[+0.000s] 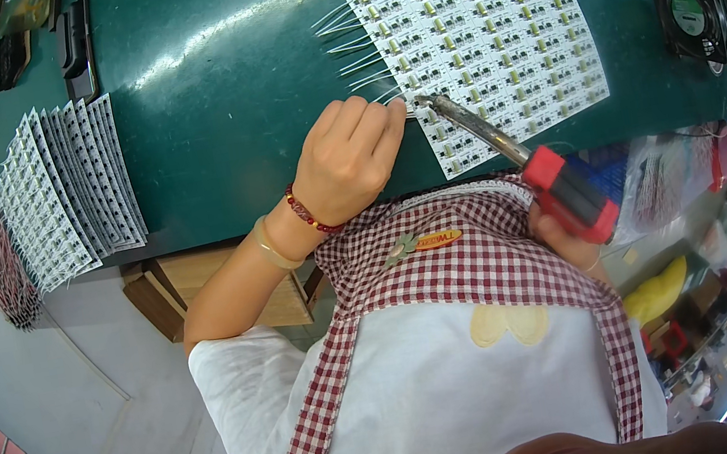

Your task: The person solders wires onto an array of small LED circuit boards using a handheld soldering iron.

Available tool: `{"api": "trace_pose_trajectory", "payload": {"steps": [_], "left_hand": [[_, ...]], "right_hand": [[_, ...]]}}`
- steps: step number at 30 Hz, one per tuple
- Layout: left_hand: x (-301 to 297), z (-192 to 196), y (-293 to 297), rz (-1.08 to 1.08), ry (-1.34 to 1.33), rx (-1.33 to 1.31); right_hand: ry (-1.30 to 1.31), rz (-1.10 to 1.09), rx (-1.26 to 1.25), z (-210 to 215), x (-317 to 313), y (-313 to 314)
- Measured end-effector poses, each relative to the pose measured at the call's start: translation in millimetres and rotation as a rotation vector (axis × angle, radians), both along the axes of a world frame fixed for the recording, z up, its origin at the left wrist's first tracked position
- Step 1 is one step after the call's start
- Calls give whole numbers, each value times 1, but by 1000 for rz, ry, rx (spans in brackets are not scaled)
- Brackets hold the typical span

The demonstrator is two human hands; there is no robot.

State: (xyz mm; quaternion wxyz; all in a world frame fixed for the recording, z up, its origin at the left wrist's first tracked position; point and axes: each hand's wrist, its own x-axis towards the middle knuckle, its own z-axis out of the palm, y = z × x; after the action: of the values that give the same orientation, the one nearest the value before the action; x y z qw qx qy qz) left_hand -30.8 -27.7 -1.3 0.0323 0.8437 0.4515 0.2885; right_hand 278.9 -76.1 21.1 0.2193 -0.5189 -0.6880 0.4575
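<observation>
Nearest the camera, the person's checked apron bib (pixel 446 261) covers the chest, and the right hand (pixel 568 241) shows only partly behind it, closed around the red handle of a soldering iron (pixel 526 163). The iron's metal shaft slants up and to the left, its tip at the lower left corner of a white panel of small circuit boards (pixel 486 38) lying flat on the green bench mat (pixel 232 76). The left hand (pixel 352 157), curled with fingertips pinched together, rests on the mat just beside that same corner; what it pinches is too small to tell. Thin wire leads (pixel 348 47) stick out from the panel's left edge. Farther left, a fanned stack of similar panels (pixel 65 195) lies at the mat's edge. At the far right stands a small black fan (pixel 689 14).
</observation>
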Motion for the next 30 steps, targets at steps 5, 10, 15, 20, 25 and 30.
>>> {"api": "trace_pose_trajectory", "payload": {"steps": [5, 10, 15, 20, 25, 30], "left_hand": [[-1, 3, -1, 8, 27, -14], [1, 0, -1, 5, 13, 4], [1, 2, -1, 2, 6, 13], [0, 5, -1, 3, 62, 1], [-3, 4, -4, 37, 134, 15], [-19, 16, -12, 124, 171, 43]], "right_hand": [[-4, 16, -26, -2, 5, -3], [29, -24, 4, 1, -5, 1], [73, -38, -91, -1, 6, -7], [468, -249, -340, 15, -3, 0], [736, -329, -333, 8, -13, 13], [836, -391, -145, 5, -21, 27]]}}
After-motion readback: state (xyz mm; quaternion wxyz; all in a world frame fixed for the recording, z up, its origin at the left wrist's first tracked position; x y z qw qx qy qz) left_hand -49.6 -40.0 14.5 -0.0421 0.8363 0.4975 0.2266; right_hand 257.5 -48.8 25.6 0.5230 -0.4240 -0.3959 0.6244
